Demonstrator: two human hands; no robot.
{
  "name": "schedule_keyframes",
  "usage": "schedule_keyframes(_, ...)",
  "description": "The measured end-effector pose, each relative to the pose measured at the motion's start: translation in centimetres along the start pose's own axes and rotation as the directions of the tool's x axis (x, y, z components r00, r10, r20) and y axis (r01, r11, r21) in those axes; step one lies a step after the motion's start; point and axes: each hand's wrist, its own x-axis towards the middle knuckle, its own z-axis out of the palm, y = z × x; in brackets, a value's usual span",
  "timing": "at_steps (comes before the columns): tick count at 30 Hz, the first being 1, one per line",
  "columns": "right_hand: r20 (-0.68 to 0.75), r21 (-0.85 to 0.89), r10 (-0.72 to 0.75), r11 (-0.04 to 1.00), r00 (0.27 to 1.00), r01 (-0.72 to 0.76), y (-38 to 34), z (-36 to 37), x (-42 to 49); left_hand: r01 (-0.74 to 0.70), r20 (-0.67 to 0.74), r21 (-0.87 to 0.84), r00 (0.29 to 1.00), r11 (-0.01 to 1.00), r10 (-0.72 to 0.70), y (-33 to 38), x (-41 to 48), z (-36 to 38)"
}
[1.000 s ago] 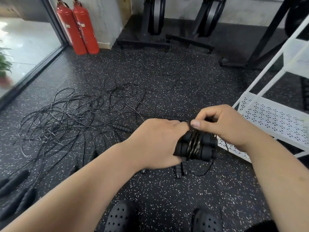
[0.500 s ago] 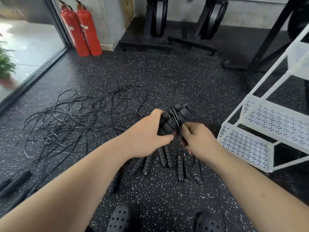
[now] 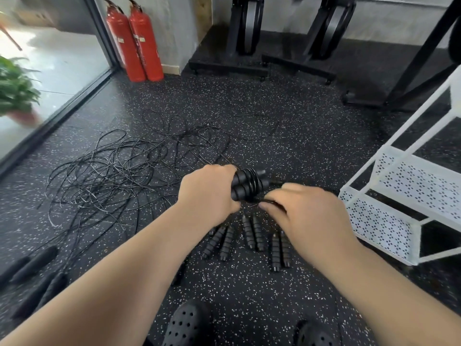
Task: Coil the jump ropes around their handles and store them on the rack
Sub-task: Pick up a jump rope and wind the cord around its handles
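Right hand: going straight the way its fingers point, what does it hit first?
Probably the coiled jump rope handles gripped in the left hand; the right hand points left at them, depth unclear.

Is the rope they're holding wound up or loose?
Mostly wound: cord rings the paired handles in the left hand; the right hand pinches a strand.

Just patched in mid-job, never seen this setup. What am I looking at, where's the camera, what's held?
No machine here: a person's two bare hands, filmed from one camera on their head, looking down. The left hand grips a pair of black ribbed jump-rope handles with rope coiled round them; the right hand pinches that thin black rope. On the speckled black rubber floor lie a tangle of loose black ropes and more handle pairs. The white perforated metal rack stands to the right.
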Motion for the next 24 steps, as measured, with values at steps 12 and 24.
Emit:
schedule_keyframes(12,0.234,0.546,0.117,0.806,0.965,-0.230,6.1,-1.3,1.4,-0.512,0.187,-0.049,0.839,0.858,0.511,3.9,-1.8,0.5)
schedule_keyframes(24,0.471,0.874,0.037,0.115,0.881,-0.472,7.9,-0.6,1.6,-0.247,0.130,-0.622,0.904,0.743,0.408,4.8,-3.6,-2.6)
